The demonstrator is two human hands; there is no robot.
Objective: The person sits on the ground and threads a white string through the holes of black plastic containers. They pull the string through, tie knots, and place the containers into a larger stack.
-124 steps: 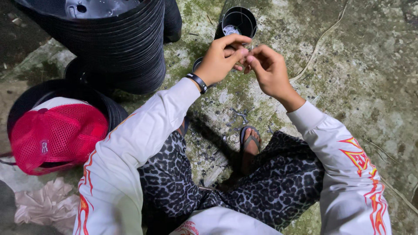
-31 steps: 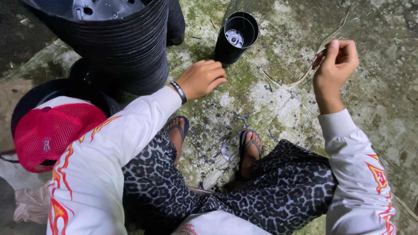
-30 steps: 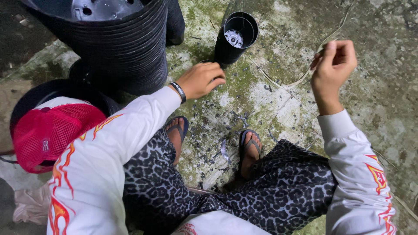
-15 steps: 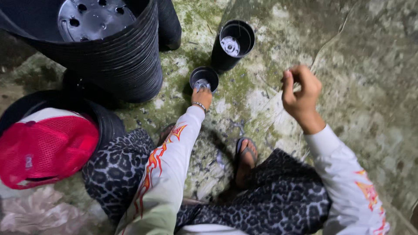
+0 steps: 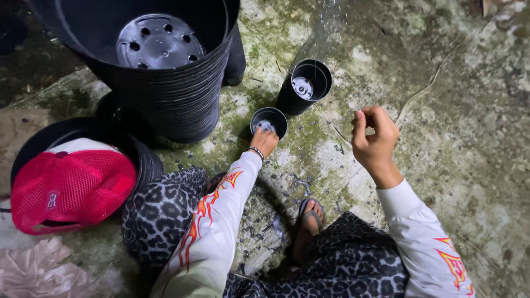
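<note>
- two hands at work, well apart: the left hand (image 5: 265,141) reaches far forward, its fingers touching the near rim of a small black pot (image 5: 269,121) standing on the mossy concrete ground (image 5: 469,143); whether those fingers pinch the rim or only rest on it, i cannot tell
- right hand (image 5: 374,138) is raised on the right, fingers curled in and pressed together, thumb against forefinger; it seems to pinch something thin, too small to make out
- just beyond the small pot, up and to the right, a taller black pot (image 5: 305,87) leans a little, a pale disc showing in its bottom
- far left, a thick stack of big black pots (image 5: 165,72) rises, just beside the small pot
- near left, a red mesh cap (image 5: 69,187) sits on a low black tray
- risk, as i judge it: the small pot is light, so a clumsy tug at one edge could tip it
- the stretched left sleeve could brush the big stack
- a thin cord (image 5: 430,83) trails across the ground behind the right hand and could snag
</note>
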